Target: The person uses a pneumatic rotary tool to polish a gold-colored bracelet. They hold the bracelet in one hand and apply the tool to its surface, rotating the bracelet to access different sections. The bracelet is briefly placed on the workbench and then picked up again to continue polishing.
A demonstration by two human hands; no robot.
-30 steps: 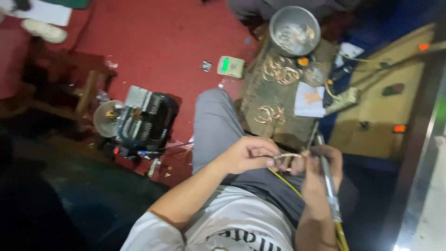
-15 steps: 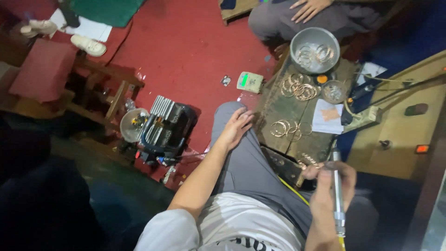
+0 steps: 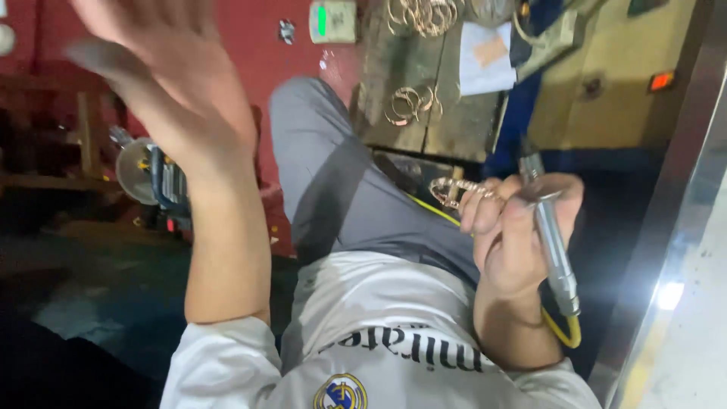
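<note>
Right hand gripped the metal torch handpiece, fingers pinching a gold bangle; left hand was raised, spread, empty. More bangles waited on the desk, centre top.

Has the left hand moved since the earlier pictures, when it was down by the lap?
Yes. The left hand has lifted off the grey-trousered knee toward the camera, open and blurred, and now shows left of the knee, above the small machine on the floor.

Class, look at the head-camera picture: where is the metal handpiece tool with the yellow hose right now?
The metal handpiece tool is at the right of the head view, gripped upright in the person's right hand, just below the dark workboard and beside the gold ring piece.
</note>
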